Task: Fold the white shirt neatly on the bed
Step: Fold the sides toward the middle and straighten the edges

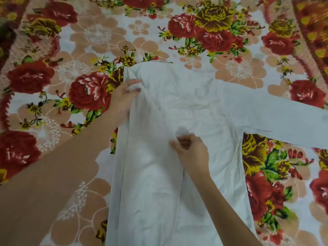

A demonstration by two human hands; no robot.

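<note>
From the head camera I see the white shirt (204,107) lying flat in the middle of the bed (53,86), collar end toward 12 o'clock and hem running off toward 6 o'clock. One sleeve (275,121) stretches out flat toward 3 o'clock. The 9 o'clock side looks turned in over the body.

My left hand (124,98) sits at the shoulder, around 10 o'clock of the shirt, thumb and fingers pinching the cloth fold there. My right hand (192,151) is at the shirt's centre, fingers curled and nipping a small bunch of fabric.

I judge I'm setting the first side fold. Next I'd need to lay that pinched cloth flat, smooth it, then bring the 3 o'clock sleeve and side across to match.
</note>
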